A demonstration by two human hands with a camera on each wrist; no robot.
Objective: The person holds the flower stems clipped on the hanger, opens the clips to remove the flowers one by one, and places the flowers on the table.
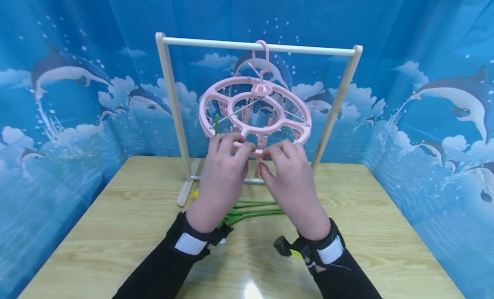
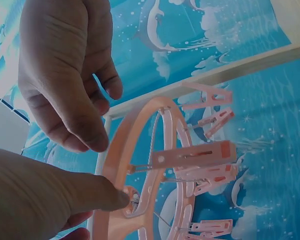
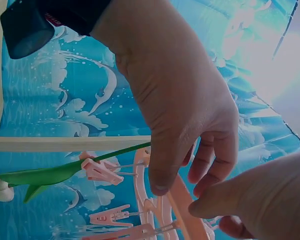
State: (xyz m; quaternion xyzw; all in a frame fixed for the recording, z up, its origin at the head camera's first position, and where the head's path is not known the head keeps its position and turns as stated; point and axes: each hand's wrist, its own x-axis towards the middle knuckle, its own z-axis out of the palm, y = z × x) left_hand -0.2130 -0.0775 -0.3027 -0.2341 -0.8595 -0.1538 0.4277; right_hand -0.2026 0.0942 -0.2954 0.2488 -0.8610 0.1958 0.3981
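hands level at the pink clip hanger (image 1: 254,114): your left hand (image 1: 224,179) and right hand (image 1: 293,183) both pinch its near rim, fingers curled.

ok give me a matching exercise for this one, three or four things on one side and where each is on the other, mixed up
Things:
1. pink clip hanger
2. green stems
3. wooden rack
4. left hand

Places:
A. lying flat on the table, under the hands
B. hooked over the top bar
C. standing at the back of the table
D. at the hanger's front rim

Pairs: 1-B, 2-A, 3-C, 4-D
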